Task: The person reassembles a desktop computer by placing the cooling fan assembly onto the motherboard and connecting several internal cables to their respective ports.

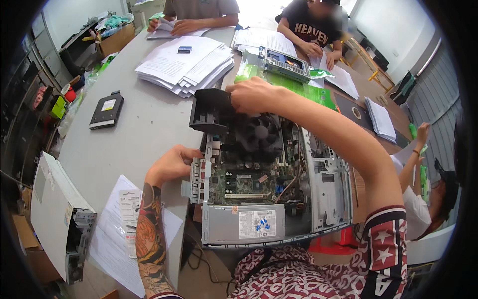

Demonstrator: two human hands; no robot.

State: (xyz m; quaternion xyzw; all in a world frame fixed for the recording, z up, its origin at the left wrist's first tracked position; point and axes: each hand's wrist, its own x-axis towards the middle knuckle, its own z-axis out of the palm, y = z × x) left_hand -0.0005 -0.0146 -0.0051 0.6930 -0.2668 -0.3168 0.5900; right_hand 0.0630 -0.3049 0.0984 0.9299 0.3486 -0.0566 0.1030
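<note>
An opened desktop computer case [323, 199] lies in front of me, tilted slightly, its inside facing up. It shows a green motherboard [239, 182], a round black cooling fan [260, 133] and a silver power supply [221, 224] along the near side. My right hand [254, 95] reaches across the case, its fingers closed on a black plastic shroud [209, 112] at the far left corner beside the fan. Against the left metal edge, my left hand [172, 162] grips the case, with the thumb on top and the other fingers partly hidden.
A black optical drive [107, 110] lies on the grey table [144, 134]. Paper stacks [184, 65], a metal drive cage [287, 65] and a tape roll [356, 112] sit beyond. Another computer case [59, 214] stands left, near loose sheets [112, 239]. Other people work across and at right.
</note>
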